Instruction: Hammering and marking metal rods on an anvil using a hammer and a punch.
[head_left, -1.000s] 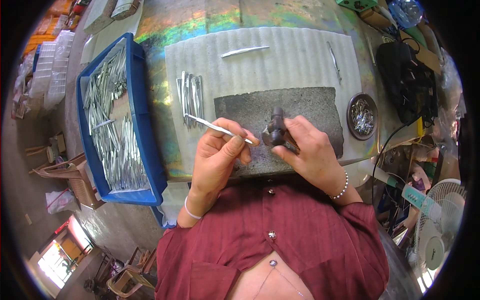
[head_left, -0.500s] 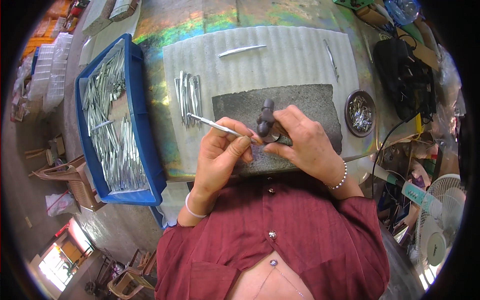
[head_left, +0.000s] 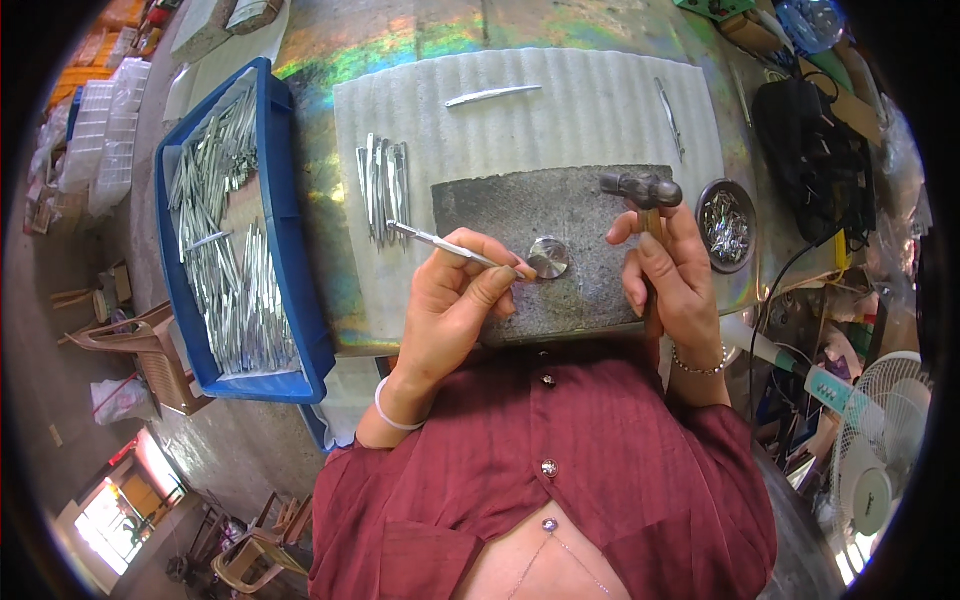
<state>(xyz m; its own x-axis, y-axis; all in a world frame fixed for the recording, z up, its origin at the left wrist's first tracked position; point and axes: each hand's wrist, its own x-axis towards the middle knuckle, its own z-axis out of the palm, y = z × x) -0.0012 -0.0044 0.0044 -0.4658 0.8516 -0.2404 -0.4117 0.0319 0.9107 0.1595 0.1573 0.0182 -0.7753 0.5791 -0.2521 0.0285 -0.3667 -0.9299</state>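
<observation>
I see the left hand (head_left: 450, 300) pinched narrow on a thin metal rod (head_left: 445, 242), fingers and thumb closed round it; the rod's tip rests at the edge of a small round disc (head_left: 548, 257) set on the grey block (head_left: 500, 200), its free end angled up-left off the block. The right hand (head_left: 668, 275) is wrapped tight on a hammer (head_left: 640, 187), head raised over the block's right end, well apart from the disc, handle mostly hidden in the fist. Block lies on a ribbed white mat (head_left: 560, 110), approx. at the mat's near edge. Left of the block, on the mat: a bundle of finished rods (head_left: 383, 180), laid parallel. Further left of the block, off the mat: blue tray (head_left: 282, 200) packed w/ many more rods. Right of the block: round dish (head_left: 727, 212) holding small metal bits. Beyond the block, a single rod (head_left: 492, 95) lies on the mat's far side.
</observation>
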